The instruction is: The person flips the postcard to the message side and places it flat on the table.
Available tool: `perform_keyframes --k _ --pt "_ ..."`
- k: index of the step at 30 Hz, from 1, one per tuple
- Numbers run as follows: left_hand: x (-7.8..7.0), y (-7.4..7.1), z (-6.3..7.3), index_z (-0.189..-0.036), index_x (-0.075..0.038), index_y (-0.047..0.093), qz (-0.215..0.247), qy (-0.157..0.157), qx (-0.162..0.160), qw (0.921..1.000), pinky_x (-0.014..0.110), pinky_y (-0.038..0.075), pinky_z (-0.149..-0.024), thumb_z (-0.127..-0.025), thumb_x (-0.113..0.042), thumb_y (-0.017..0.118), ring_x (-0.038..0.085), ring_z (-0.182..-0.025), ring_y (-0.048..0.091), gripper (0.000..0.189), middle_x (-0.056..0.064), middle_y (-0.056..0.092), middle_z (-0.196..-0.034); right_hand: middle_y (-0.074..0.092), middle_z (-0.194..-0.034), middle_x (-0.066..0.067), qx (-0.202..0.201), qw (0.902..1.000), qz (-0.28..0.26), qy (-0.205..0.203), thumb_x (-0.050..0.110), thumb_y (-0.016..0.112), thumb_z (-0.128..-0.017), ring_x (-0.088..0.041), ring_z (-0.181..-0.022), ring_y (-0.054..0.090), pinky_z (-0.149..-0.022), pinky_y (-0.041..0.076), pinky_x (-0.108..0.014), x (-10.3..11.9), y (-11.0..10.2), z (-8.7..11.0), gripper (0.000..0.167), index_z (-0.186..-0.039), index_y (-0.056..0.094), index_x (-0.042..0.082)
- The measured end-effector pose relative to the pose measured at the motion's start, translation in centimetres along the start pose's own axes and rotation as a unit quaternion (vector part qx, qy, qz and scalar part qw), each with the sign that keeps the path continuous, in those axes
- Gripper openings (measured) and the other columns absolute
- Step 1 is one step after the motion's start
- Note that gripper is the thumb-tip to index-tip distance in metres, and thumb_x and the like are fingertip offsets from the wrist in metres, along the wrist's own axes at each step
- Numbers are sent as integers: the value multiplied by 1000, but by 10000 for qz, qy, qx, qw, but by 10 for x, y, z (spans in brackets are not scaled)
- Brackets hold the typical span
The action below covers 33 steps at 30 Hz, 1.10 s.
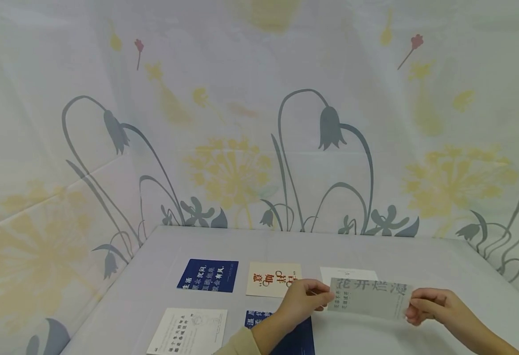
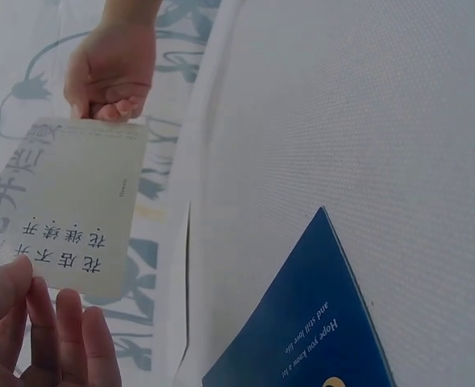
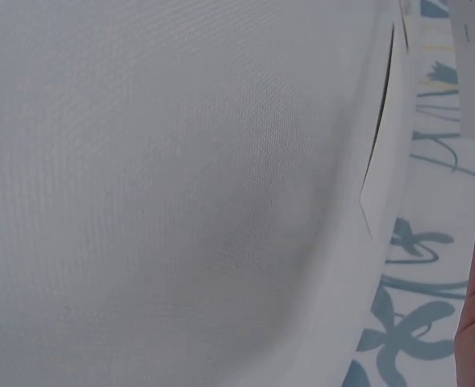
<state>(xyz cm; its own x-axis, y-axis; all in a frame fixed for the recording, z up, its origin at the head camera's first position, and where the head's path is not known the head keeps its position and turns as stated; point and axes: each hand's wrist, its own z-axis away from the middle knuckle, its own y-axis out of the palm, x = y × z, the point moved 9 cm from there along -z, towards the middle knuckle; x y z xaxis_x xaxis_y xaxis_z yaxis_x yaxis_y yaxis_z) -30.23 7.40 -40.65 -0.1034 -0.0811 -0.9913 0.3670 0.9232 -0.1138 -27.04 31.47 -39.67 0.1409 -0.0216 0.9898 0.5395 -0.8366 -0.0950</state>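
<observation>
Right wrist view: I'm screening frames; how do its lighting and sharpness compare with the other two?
Right wrist: broad, soft shadow on the tabletop, weave faintly visible; left wrist: no hard shadows, held card legible in its larger characters; head: muted light, card's finest print too small to read.

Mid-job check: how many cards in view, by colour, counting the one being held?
Blue cards: 2
White or cream cards: 3
Grey card, held by the left hand and right hand: 1
Total: 6
</observation>
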Motion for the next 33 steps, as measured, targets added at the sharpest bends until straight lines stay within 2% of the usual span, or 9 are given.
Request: perform_keyframes --k 9,19,29,33 --pt "3 1 1 -92 -1 71 190 -164 119 9996 24 54 -64 -85 -9 67 9 -68 62 12 1 69 -83 68 -94 -4 93 9997 -238 30 -1 32 -100 -19 -85 66 -75 53 -36 -3 -1 0 38 -103 67 11" --pt "8 2 0 -94 4 70 457 -305 103 9984 25 55 -68 -86 -3 63 13 -75 66 12 8 70 -83 68 -99 -7 340 9984 -417 -195 -5 28 -100 -20 -88 65 -77 53 -38 -1 2 1 41 -108 65 7" --pt "11 4 3 -92 1 72 338 -476 141 9982 28 55 -70 -85 -3 65 11 -74 65 11 4 70 -82 69 -95 -8 34 9997 -70 232 -1 36 -99 -21 -86 66 -75 53 -39 -10 -4 3 36 -105 69 13" --pt "12 4 4 -91 0 73 323 -578 145 9977 29 55 -70 -85 -3 65 11 -74 65 10 3 70 -82 69 -93 -9 -172 9985 169 495 1 40 -99 -23 -85 66 -75 53 -39 -14 -8 4 31 -103 69 10"
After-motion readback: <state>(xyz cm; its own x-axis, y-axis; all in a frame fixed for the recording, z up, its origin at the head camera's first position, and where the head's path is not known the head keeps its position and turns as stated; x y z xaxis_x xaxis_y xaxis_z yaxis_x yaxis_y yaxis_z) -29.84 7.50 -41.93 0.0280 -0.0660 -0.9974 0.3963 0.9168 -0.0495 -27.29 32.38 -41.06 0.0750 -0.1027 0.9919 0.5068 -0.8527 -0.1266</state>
